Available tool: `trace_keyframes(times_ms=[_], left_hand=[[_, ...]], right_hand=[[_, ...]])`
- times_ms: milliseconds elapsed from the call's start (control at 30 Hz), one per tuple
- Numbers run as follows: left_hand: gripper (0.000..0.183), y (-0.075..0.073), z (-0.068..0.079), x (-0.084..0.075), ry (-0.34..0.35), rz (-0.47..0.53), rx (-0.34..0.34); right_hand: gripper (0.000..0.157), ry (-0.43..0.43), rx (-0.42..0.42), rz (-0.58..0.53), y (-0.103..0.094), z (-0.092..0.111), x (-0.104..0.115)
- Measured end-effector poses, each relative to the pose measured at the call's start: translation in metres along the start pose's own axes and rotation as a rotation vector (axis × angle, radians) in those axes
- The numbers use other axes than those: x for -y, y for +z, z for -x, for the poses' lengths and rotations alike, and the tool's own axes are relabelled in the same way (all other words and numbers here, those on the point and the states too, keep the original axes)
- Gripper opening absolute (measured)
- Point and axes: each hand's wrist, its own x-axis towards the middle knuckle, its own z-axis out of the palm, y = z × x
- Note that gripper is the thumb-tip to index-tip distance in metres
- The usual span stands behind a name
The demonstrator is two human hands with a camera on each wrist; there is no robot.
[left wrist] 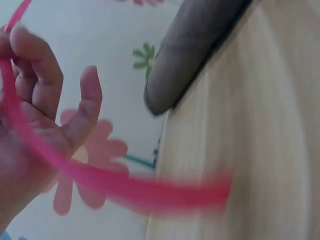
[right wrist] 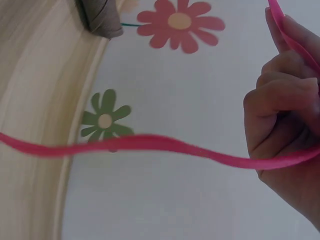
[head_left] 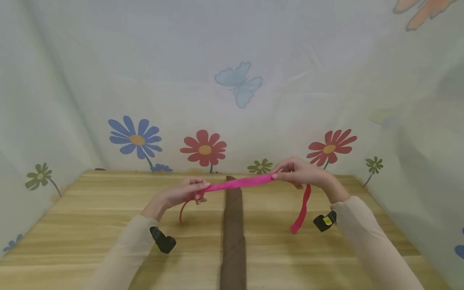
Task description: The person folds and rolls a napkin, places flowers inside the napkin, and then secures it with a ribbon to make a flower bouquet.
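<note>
A bright pink ribbon (head_left: 241,183) stretches between two raised hands in the head view, sloping slightly up to the right. The left hand (head_left: 185,190) pinches it between thumb and fingers, and a loose tail (left wrist: 135,190) hangs below, blurred in the left wrist view. Thumb and fingers of the right hand (head_left: 302,172) pinch the other side of the stretch. From this hand a second tail (head_left: 301,209) dangles over the table. Behind and below the taut part lies a long brown cloth-covered roll (head_left: 233,229), which the ribbon crosses in this view.
The wood-grain table (head_left: 108,225) runs back to a pale cloth backdrop (head_left: 163,80) printed with flowers and a butterfly. More of this cloth hangs at both sides. Small black devices sit at the left wrist (head_left: 164,241) and the right wrist (head_left: 324,221).
</note>
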Motion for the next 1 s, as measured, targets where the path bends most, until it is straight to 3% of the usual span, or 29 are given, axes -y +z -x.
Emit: trace_keyframes(times_ms=[133, 267, 433, 533, 700, 833, 1000], left_hand=[[0.014, -0.018, -0.007, 0.003, -0.004, -0.018, -0.099], [0.012, -0.033, -0.022, 0.007, -0.055, -0.065, -0.264], [0.023, -0.046, -0.046, 0.012, -0.138, -0.246, -0.534], [0.029, -0.050, -0.058, 0.020, -0.165, -0.336, -0.661], [0.024, -0.052, -0.071, 0.036, -0.214, -0.567, -0.839], [0.021, -0.050, -0.078, 0.048, -0.277, -0.708, -0.912], [0.017, -0.044, -0.088, 0.052, -0.344, -0.840, -0.917]], right_hand=[[0.027, 0.064, -0.064, -0.018, -0.005, -0.009, -0.019], [0.028, 0.135, -0.134, -0.014, -0.008, -0.023, -0.037], [0.029, 0.198, -0.209, -0.049, -0.005, -0.049, -0.053], [0.030, 0.203, -0.229, -0.066, 0.000, -0.066, -0.061], [0.032, 0.236, -0.262, 0.046, 0.009, -0.094, -0.071], [0.032, 0.303, -0.313, 0.104, 0.016, -0.114, -0.086], [0.029, 0.326, -0.362, 0.162, 0.024, -0.129, -0.108]])
